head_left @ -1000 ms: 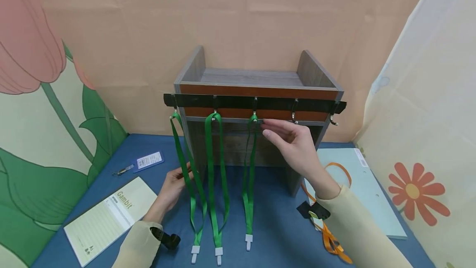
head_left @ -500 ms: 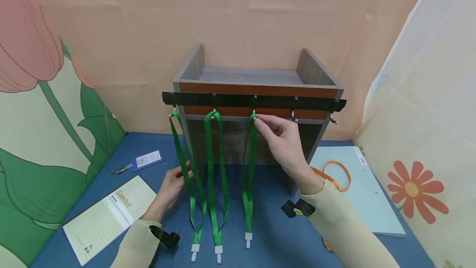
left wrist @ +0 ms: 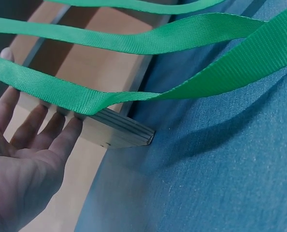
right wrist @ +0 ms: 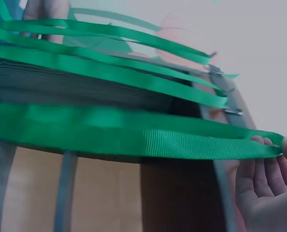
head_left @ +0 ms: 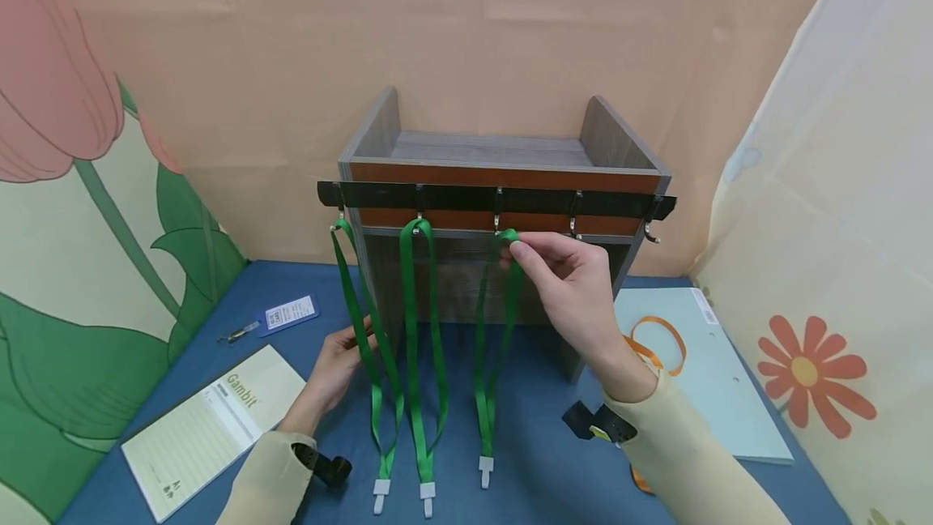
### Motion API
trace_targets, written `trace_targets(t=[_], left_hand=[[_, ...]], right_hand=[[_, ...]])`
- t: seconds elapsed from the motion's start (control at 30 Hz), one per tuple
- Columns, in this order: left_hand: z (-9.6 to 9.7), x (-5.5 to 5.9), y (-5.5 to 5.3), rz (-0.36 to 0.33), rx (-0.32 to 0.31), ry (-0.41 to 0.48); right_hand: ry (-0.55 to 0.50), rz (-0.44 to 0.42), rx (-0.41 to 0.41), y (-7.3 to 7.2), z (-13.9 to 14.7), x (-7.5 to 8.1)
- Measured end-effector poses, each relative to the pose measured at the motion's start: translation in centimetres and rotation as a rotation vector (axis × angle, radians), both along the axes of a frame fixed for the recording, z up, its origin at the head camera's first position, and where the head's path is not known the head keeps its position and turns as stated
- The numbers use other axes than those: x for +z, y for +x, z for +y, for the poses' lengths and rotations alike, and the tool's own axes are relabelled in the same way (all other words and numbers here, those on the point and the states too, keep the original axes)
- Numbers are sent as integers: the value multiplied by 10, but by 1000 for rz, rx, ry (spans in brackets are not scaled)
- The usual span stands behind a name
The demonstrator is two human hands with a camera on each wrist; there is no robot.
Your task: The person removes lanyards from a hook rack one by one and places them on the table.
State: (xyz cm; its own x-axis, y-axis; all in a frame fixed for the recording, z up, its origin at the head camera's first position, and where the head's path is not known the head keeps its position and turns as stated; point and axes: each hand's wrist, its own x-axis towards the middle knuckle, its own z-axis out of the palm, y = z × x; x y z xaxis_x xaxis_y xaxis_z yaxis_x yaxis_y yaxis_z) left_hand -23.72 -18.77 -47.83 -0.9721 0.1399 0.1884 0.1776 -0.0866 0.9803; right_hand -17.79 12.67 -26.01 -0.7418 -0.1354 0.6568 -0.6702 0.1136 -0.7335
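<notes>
My right hand (head_left: 579, 294) pinches the top loop of the third green lanyard (head_left: 485, 403) between thumb and fingers. That loop is held just right of its hook (head_left: 497, 222), and the strap hangs down to a white clip (head_left: 486, 471). Two more green lanyards hang from the hooks at the left, one at the end (head_left: 351, 290) and one beside it (head_left: 410, 306). My left hand (head_left: 339, 361) rests its extended fingers (left wrist: 72, 130) against the left side panel (left wrist: 119, 130) of the grey wooden shelf (head_left: 496, 151), partly behind the first lanyard.
A black hook rail (head_left: 459, 197) runs across the shelf front, with bare hooks at the right. A Gambit notebook (head_left: 211, 432) and a blue badge (head_left: 290, 313) lie left. At right, an orange lanyard (head_left: 678, 347) overlaps a pale blue folder (head_left: 717, 403).
My right hand has reached left to the third lanyard, pinched its loop and drawn it off the hook slightly to the right. The left hand has stayed in place.
</notes>
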Motion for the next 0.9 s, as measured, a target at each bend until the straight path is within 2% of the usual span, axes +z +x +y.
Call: trace_targets(t=[0.1, 0.33, 0.5, 0.6, 0.9], left_hand=[[-1, -1, 0, -15, 7, 1], [0, -1, -1, -7, 7, 2], [0, -1, 0, -5, -5, -1], [0, -1, 0, -5, -8, 9], [0, 0, 0, 9, -7, 13]], right_hand=[[11, 31, 7, -1, 7, 0], [54, 90, 0, 8, 22, 16], [30, 101, 19, 17, 34, 31], [14, 100, 2, 21, 40, 40], [-76, 119, 19, 24, 59, 60]])
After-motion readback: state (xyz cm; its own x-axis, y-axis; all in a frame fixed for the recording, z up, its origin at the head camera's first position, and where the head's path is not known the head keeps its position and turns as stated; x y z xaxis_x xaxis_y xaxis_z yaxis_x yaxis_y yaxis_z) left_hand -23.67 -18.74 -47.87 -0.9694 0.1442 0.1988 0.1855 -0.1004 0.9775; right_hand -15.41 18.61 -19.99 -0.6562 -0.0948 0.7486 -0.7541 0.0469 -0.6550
